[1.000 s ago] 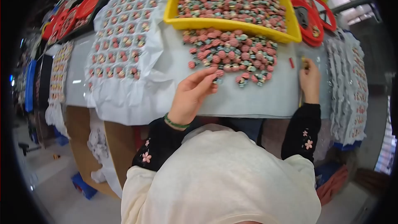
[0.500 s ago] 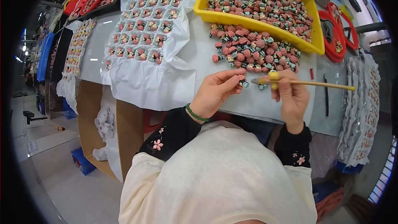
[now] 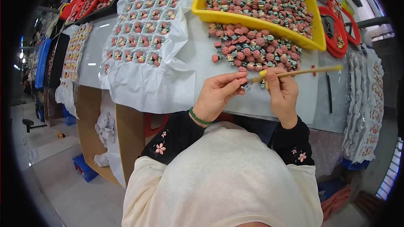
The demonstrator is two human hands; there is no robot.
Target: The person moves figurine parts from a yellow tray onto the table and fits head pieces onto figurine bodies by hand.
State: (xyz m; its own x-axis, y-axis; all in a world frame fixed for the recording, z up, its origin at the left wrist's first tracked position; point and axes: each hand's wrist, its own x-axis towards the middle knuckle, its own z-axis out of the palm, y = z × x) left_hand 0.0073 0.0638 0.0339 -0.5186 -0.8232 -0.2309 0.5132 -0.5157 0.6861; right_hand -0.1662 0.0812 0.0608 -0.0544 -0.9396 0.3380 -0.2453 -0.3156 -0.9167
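My left hand (image 3: 215, 94), with a green bracelet at the wrist, pinches a small pink-and-grey figurine (image 3: 243, 82) between thumb and fingertips. In my right hand (image 3: 283, 94), a thin wooden-handled brush (image 3: 313, 71) is gripped like a pen, its tip at or very close to the figurine. Yellow covers wrap some right fingertips. Just beyond both hands lies a loose pile of similar figurines (image 3: 254, 50). Another figurine stands partly hidden beside my right fingers.
Behind the pile sits a yellow bin (image 3: 322, 40) full of figurines. To the left, a white tissue-lined tray (image 3: 166, 69) holds figurines in rows. A black stick (image 3: 329, 96) lies at right, near red trays (image 3: 336, 50). Below the table's left side stands a cardboard box (image 3: 131, 143).
My right hand has moved left, bringing the brush tip from beside the figurine up to it. My left hand keeps its pinch, and the view has shifted slightly.
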